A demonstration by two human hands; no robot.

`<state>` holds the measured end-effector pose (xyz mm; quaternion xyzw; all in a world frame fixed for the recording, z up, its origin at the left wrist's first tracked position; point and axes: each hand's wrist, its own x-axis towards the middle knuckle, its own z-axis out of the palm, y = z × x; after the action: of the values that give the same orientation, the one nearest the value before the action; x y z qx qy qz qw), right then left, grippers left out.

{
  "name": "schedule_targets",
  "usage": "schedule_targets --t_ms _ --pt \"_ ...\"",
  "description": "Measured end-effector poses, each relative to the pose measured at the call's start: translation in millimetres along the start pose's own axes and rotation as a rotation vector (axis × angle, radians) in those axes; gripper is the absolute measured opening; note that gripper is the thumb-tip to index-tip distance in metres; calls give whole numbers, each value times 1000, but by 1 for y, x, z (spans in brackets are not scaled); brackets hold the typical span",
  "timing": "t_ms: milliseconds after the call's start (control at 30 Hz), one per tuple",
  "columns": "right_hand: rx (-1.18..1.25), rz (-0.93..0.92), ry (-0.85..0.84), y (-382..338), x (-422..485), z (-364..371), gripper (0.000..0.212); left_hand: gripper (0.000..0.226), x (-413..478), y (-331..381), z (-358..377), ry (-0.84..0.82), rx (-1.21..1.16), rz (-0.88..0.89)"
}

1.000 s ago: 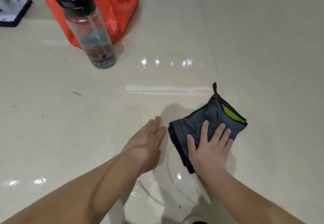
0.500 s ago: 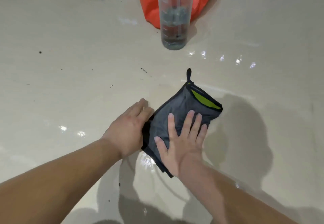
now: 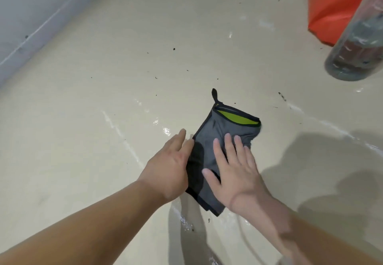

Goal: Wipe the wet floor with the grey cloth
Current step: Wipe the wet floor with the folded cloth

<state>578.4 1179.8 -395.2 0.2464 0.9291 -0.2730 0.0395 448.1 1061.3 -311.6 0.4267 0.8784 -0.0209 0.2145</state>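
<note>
Head view: both hands, right (image 3: 234, 173) and left (image 3: 167, 169), lie flat, pressing grey cloth (image 3: 226, 127).

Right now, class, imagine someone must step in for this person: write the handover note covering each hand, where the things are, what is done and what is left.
Right hand: flat and open, palm pressing the folded grey cloth onto the floor.
Left hand: open, resting at the cloth's left edge, gripping nothing.
Cloth: folded, lying flat on the tiles, its green-lined end and hanging loop pointing away from the person.
Nearby: water bottle and orange bag at far right.
Done: cloth is down on the wet patch.
Left: shiny water streaks show beside the cloth and near the forearms, so wiping probably has to go on there.
</note>
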Motion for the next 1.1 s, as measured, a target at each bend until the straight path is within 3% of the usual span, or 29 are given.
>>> schedule_targets --t_ms 67,167,333,433,533,600,733,800,867,933,1033,1100 --pt "108 -13 108 25 -3 -23 68 64 13 12 20 50 -18 108" --pt "101 -7 254 54 -6 -45 48 65 32 53 60 -4 40 184" --pt "-1 60 108 52 -16 -63 46 60 17 72 93 -22 -12 108" --pt "-12 68 70 22 -14 -64 47 55 12 40 80 -117 -119 223" --pt "-52 40 -84 -9 -12 -53 54 54 17 -5 61 -219 -139 260" --pt "-97 36 -179 -32 -5 -51 46 58 18 -49 49 -260 -106 229" --pt "-128 109 -253 -77 14 -53 4 62 13 -139 31 -317 -78 101" --pt "-120 168 -283 -99 21 -50 9 63 8 -172 28 -337 -35 101" --pt "-117 178 -263 -115 21 -47 17 62 4 -185 34 -297 16 111" --pt "-87 220 -285 -131 10 -45 20 59 0 -188 50 -146 34 128" --pt "-210 317 -426 -148 -18 -47 15 56 -6 -188 72 109 46 182" --pt "-270 376 -485 -155 -37 -53 28 55 -6 -191 80 204 61 195"
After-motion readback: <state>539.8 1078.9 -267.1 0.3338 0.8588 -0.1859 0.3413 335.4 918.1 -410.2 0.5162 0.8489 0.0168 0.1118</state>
